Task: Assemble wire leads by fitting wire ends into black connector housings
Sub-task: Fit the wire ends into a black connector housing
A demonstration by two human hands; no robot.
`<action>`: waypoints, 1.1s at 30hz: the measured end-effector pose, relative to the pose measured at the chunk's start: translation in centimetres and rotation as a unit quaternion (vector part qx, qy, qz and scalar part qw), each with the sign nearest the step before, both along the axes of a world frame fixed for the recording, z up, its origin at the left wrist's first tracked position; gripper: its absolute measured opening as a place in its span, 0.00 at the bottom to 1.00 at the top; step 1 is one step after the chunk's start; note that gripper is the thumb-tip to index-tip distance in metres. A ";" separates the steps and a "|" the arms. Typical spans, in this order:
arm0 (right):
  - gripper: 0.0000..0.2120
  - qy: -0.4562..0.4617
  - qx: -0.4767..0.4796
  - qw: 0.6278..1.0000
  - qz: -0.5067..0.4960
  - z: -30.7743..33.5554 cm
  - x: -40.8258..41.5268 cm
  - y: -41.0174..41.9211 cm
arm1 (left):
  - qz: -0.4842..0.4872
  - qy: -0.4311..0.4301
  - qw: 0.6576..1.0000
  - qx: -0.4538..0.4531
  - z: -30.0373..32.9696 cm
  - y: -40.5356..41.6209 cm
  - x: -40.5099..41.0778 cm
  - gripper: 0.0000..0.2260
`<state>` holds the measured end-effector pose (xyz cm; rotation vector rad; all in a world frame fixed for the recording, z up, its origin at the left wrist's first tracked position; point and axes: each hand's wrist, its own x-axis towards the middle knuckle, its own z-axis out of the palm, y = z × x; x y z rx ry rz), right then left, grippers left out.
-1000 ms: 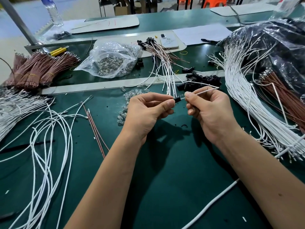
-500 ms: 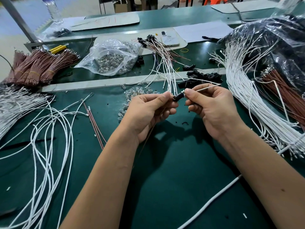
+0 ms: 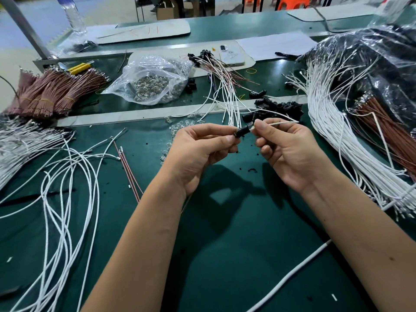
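Observation:
My left hand (image 3: 198,152) pinches a small black connector housing (image 3: 242,132) between thumb and forefinger, above the green mat. My right hand (image 3: 290,152) pinches a thin white wire (image 3: 279,123) close to its end, and that end meets the housing's right side. The wire's free length runs off to the right past my fingers. A thin brown wire hangs below my left wrist. A pile of loose black housings (image 3: 279,106) lies just behind my hands.
A big bundle of white wires (image 3: 333,131) and brown wires (image 3: 387,131) lies right. Loose white wires (image 3: 67,188) sprawl left, with brown bundles (image 3: 56,91) behind. A plastic bag of clear parts (image 3: 153,82) and finished leads (image 3: 225,86) sit at the back.
Both hands have stayed together in front of me, shifting slightly right and tilting. The housing now angles up toward the wire end held by my right hand.

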<state>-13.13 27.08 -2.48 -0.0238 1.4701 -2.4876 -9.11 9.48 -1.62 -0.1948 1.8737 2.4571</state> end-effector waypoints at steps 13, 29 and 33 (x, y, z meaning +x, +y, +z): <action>0.13 0.074 0.061 0.993 -0.066 -0.1 0.2 -0.1 | 0.008 0.025 1.000 -0.004 -0.4 0.1 -0.2 0.16; 0.10 0.152 0.139 0.972 -0.117 -0.7 0.3 -0.5 | 0.051 0.111 0.988 -0.098 -1.3 0.1 -0.5 0.08; 0.10 0.131 0.102 0.980 -0.113 -0.6 0.4 -0.6 | 0.044 0.105 0.988 -0.103 -1.4 0.1 -0.6 0.08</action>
